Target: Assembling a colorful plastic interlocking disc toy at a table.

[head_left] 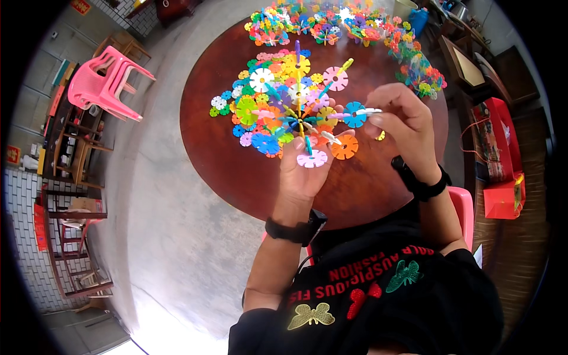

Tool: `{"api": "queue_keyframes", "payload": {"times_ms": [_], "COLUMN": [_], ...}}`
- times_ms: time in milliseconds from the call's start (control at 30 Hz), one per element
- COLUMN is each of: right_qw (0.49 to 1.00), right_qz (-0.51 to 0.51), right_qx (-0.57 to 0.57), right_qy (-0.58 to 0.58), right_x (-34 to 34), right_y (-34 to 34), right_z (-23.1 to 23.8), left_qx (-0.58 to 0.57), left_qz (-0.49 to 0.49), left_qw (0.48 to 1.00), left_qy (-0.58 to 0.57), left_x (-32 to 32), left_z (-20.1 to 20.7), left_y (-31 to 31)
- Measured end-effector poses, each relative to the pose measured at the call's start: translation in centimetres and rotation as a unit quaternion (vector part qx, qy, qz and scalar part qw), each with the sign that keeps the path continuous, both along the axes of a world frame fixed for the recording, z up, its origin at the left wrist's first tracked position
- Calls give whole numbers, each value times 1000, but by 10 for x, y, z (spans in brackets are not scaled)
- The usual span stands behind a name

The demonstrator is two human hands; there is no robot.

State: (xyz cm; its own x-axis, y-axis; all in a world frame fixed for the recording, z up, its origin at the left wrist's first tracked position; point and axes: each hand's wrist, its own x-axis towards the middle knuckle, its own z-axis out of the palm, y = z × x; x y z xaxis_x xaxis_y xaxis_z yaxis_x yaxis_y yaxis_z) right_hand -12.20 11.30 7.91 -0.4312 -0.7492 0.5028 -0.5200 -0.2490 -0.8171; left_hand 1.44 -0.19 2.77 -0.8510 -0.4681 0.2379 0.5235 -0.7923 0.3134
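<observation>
My left hand (299, 174) grips the near side of a spiky ball of interlocking snowflake discs (300, 123), with its thumb up against the centre. Arms of notched plastic discs stick out from the ball in many colours. At the tip of the right arm, a blue disc (355, 115) carries a white disc (370, 111) seen nearly edge-on. Thumb and forefinger of my right hand (408, 112) pinch that white disc. An orange disc (345, 147) and a pale pink disc (312, 158) end the nearer arms. Loose discs (223, 100) lie spread beneath and behind the ball.
The round dark-red table (204, 133) bears more joined disc pieces (325, 26) along its far edge, and others (423, 74) at the far right. Stacked pink stools (100, 83) stand at the left. A red bag (503, 198) sits at the right, near a pink chair (462, 213).
</observation>
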Motion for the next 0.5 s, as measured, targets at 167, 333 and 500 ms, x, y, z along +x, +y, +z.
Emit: {"api": "queue_keyframes", "payload": {"times_ms": [167, 333, 500], "right_qw": [956, 942, 960], "right_qz": [110, 92, 145], "right_qx": [17, -11, 76], "right_qy": [-273, -324, -229], "right_x": [3, -16, -45], "right_y": [3, 2, 10], "right_z": [-13, -2, 15], "left_qx": [47, -64, 25], "left_qz": [12, -39, -124], "left_qw": [998, 997, 991], "left_qy": [-39, 11, 49], "left_x": [4, 8, 9], "left_z": [-36, -13, -22], "left_y": [-10, -10, -9]}}
